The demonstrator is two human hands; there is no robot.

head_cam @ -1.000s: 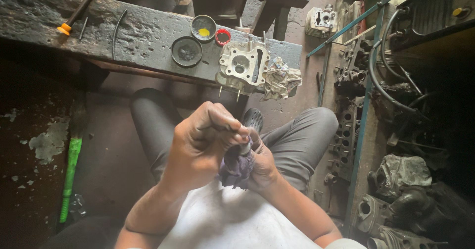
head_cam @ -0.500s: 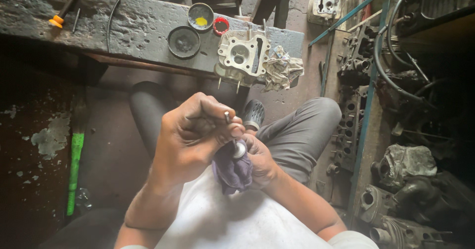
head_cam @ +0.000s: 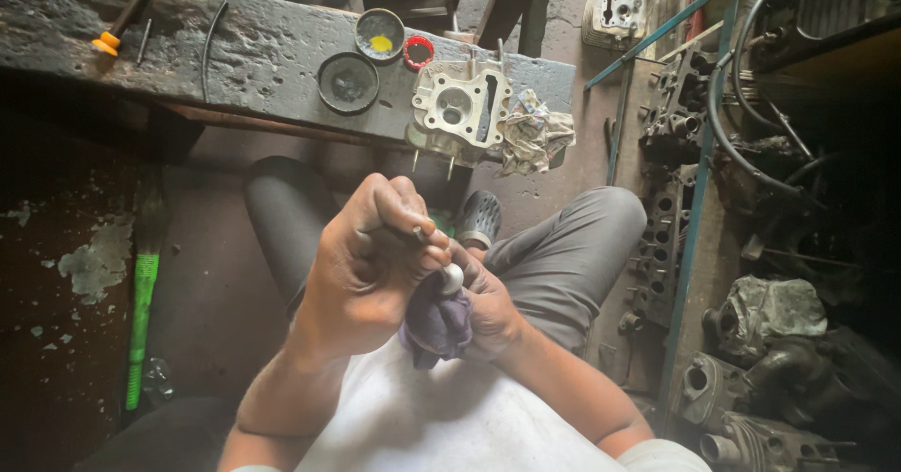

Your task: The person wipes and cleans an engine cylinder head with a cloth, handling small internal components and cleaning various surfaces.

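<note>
Seen from above, over a seated lap. Left hand (head_cam: 361, 270) curled into a fist around a thin metal stem, apparently an engine valve (head_cam: 451, 277), its round pale head poking out just past the fingertips. Right hand (head_cam: 488, 308) pressed close against the left, cupped around a bunched purple rag (head_cam: 439, 327) directly under the valve head, probably so the cloth can wipe the head or catch grime. Both hands closed and touching, held low over the white shirt (head_cam: 441, 416), between the knees.

Beyond the hands, a worn dark table (head_cam: 263, 45) carrying a pale metal cylinder head (head_cam: 460, 106) at its near edge, within easy reach. Just right of that, a crumpled cloth (head_cam: 530, 134). Left of it, 2 round tins (head_cam: 348, 82), 1 holding yellow paste, and a small red cap (head_cam: 418, 52). Far left of the hands, a green-handled tool (head_cam: 141, 312) on the floor. To the right, greasy engine parts (head_cam: 760, 312) heaped together.
</note>
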